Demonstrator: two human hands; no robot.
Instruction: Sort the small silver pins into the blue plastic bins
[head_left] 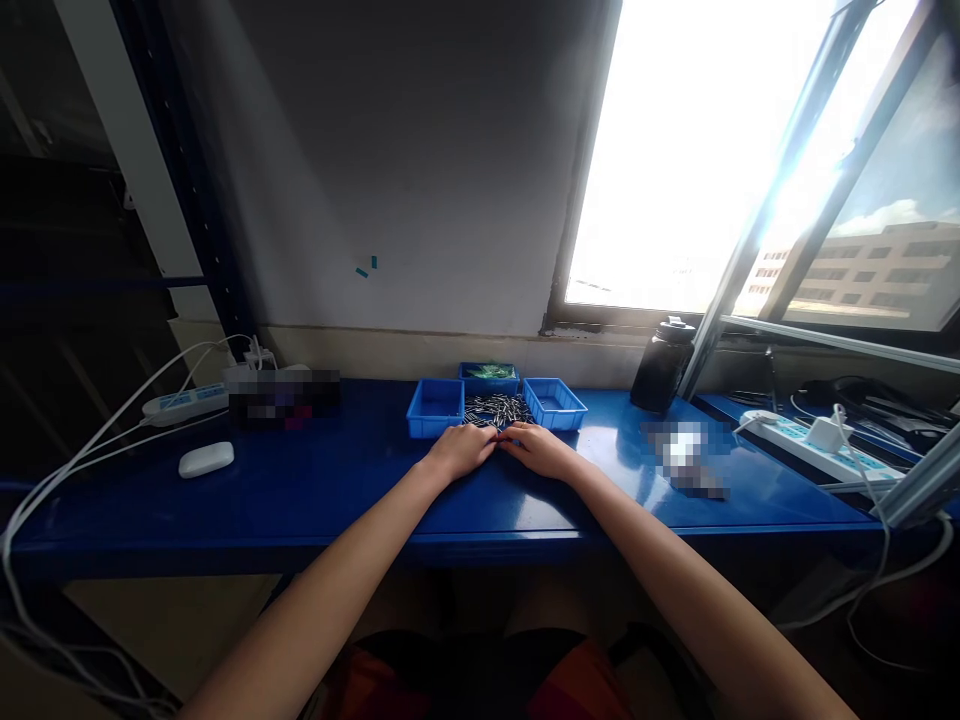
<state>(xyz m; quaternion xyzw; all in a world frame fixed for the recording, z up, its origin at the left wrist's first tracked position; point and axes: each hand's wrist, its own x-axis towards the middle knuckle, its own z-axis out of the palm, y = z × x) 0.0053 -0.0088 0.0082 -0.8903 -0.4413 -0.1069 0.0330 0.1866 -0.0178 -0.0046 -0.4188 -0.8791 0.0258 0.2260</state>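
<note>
My left hand (459,452) and my right hand (541,448) meet just in front of a pile of small dark and silvery pieces (496,408), perhaps pens or screws, too small to name. The fingers of both hands are curled in, fingertips nearly touching each other. Whatever they pinch, if anything, is hidden. Left of the pile stands a blue bin (436,432), and on its right is another blue bin (566,422). Behind the pile, a third blue bin (465,384) contains green, clear-looking material (493,370).
On the blue table (337,500) lie a white case (206,459) and a power strip (187,402) with white cables at left. A dark bottle (663,365) stands at right. Further right are another power strip (817,445) and a metal frame (739,250) before the window.
</note>
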